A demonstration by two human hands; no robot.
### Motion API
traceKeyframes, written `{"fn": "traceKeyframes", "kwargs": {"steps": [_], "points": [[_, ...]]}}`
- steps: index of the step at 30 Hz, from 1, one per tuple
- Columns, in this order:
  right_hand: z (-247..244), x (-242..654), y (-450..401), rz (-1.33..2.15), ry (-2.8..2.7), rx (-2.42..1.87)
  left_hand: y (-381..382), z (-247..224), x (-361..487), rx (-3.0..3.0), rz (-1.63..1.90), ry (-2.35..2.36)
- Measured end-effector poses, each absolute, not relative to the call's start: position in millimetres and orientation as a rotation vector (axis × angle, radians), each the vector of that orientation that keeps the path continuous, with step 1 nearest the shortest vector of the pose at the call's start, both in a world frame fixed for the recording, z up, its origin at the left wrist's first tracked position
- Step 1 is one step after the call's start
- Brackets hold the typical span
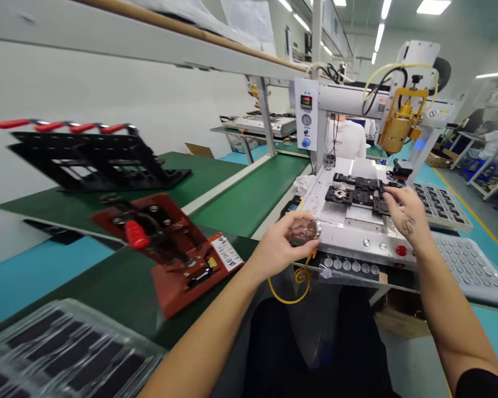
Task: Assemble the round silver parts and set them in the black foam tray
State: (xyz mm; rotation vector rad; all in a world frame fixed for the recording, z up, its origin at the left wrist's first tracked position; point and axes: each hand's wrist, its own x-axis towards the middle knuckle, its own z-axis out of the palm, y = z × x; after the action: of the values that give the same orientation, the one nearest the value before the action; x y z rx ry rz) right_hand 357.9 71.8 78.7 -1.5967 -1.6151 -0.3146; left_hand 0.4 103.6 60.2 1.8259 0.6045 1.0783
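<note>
My left hand [284, 243] is curled round a small clear, shiny round piece [315, 229], held between thumb and fingers in front of the white machine's [336, 231] base. My right hand [407, 214] is over the right side of the black fixture [363, 193] on the machine bed, thumb and index finger near its edge. Whether those fingertips hold anything is too small to make out. A round metallic part [339, 194] sits in the fixture's left section. The gold dispensing head [395, 132] hangs above and behind my right hand.
A red clamp jig [178, 298] and black clamp rack [95, 160] stand left. Trays of black parts [442, 207] and round discs [468, 265] lie right. A clear tray [66, 348] is at lower left. A person [346, 138] sits behind the machine.
</note>
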Motion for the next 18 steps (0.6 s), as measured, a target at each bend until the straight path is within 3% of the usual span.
{"fn": "traceKeyframes", "kwargs": {"steps": [5,12,18], "points": [[16,395,-49,-0.510,-1.192,-1.803,85,11,-6,1.782,1.086,0.771],[-31,371,-69,-0.511,-1.074,-1.793,79,-30,15,1.869,0.741,0.676],[-62,263,-40,0.075,-1.768,-1.489,80,-65,9,1.872,0.526,0.646]]}}
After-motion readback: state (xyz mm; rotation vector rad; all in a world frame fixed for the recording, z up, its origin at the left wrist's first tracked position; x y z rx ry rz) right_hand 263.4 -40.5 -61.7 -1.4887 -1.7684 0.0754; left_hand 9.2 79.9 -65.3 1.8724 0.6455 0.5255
